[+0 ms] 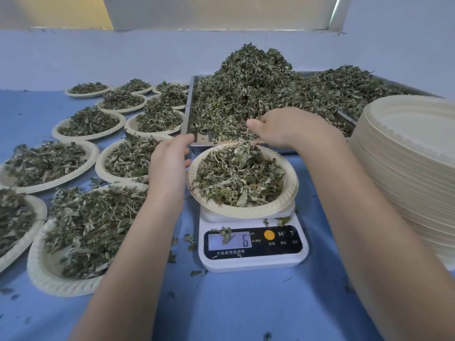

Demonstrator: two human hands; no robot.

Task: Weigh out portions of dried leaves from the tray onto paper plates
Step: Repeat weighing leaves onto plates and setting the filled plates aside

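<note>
One steel tray (189,104) heaped with dried leaves (258,87) stands at the back of the blue table (234,303). Beside it on the right, a tall stack of empty paper plates (406,153); on the left, about a dozen filled plates (73,168). Centre: white kitchen scale (253,257) carrying the plate being filled (288,193), display part-hidden by a stray leaf. Right hand (288,129) above the plate's far rim, fingers curled into leaves at the tray's edge. Left hand (170,163) relaxed, touching the plate's left rim. Risk: that touch may skew the reading; loose leaves may spill over the rim.
</note>
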